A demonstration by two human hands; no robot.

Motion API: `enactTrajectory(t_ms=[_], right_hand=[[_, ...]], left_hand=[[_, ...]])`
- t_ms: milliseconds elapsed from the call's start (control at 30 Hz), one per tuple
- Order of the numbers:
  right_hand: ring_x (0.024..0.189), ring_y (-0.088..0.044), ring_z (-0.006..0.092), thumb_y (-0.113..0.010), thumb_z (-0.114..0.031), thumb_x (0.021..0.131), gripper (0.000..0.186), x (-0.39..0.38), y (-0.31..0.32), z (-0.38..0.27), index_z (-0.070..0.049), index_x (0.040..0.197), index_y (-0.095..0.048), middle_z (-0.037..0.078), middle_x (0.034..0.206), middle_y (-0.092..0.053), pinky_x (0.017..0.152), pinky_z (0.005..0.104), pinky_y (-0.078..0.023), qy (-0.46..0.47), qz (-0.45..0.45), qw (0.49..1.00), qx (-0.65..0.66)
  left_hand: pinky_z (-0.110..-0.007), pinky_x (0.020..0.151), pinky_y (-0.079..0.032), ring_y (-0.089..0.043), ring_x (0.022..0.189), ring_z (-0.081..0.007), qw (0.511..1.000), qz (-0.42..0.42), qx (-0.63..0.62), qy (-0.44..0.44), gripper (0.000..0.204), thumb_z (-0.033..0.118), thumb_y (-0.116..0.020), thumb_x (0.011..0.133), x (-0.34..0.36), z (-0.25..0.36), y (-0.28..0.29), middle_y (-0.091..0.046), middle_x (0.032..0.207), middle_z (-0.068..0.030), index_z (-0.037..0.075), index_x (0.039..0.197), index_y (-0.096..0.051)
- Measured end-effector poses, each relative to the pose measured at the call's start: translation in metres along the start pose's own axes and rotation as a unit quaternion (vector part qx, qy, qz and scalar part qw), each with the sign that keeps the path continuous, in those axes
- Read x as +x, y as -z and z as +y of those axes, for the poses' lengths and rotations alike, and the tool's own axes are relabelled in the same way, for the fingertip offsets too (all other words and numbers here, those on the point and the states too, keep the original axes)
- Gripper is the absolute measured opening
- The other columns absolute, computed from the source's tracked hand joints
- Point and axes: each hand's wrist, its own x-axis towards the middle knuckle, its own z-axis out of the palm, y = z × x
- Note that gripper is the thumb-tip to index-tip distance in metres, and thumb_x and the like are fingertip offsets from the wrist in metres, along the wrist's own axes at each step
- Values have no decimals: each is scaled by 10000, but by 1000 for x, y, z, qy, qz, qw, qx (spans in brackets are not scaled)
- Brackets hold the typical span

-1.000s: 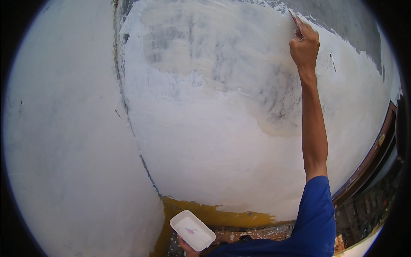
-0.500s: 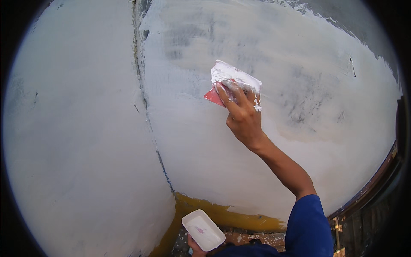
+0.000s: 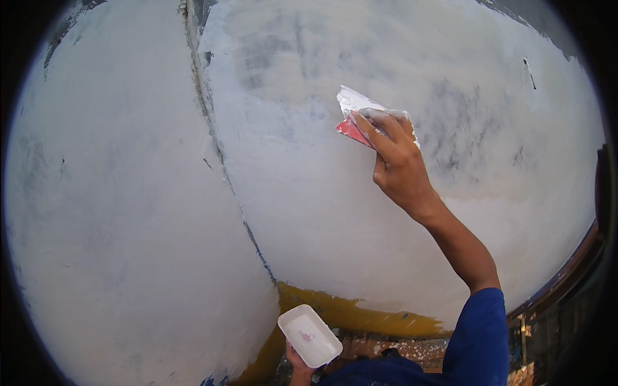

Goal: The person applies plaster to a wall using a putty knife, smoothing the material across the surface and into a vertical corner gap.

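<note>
My right hand (image 3: pixel 402 161), smeared with white paste, is closed round a red putty spreader (image 3: pixel 353 131). White putty (image 3: pixel 358 101) coats the spreader's upper part, and it is held up at the right-hand wall (image 3: pixel 309 212); whether its edge touches the surface I cannot tell. Low in the view, my left hand (image 3: pixel 297 361) grips a white rectangular tray (image 3: pixel 286 320) from its left side, partly hidden beneath it. The tray tilts, and a pinkish-white smear shows on its inside.
A second whitish wall (image 3: pixel 129 212) meets the first at a rough, cracked corner seam (image 3: pixel 203 96). Mustard-yellow paint (image 3: pixel 360 316) bands the wall's foot. Grey unplastered patches show at the top. Wooden boards (image 3: pixel 547 341) lie at lower right.
My right hand and the spreader have shifted rightward across the wall, and the spreader shows less putty facing me. The view has turned slightly; the tray remains in my left hand.
</note>
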Motion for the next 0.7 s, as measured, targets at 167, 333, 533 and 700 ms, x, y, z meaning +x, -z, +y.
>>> enactTrajectory(t_ms=[167,333,533,700], right_hand=[[1103,-514,354,-579,119,698,657,27,1,44,-78,1325,-549,90,1236,-553,903,455,-474,-37,72,984,-158],[1240,-473,355,-570,100,725,657,-57,-62,-2,-62,1358,-504,120,1294,-523,1009,532,-418,-3,-129,989,-78],[1112,-508,325,-588,105,698,601,11,-16,7,-57,1277,-591,85,1209,-566,900,483,-446,-3,7,1000,-7],[1079,-519,315,-607,67,708,562,83,-6,49,-68,1255,-607,63,1196,-569,887,493,-429,-6,146,972,-182]], left_hand=[[-596,979,-464,-554,1188,-395,1000,-12,12,3,624,480,-359,948,1,-5,6,-539,1325,-173,98,1440,-386],[-593,976,-467,-552,1191,-402,1000,9,-15,17,632,484,-364,944,-5,-11,23,-536,1333,-175,93,1440,-390],[-587,977,-471,-562,1181,-397,999,-23,-20,11,634,483,-362,946,-13,-6,-13,-538,1332,-176,83,1436,-393],[-568,987,-467,-567,1181,-365,1000,-5,16,-24,614,466,-338,957,-14,-8,-18,-550,1314,-174,87,1436,-395]])
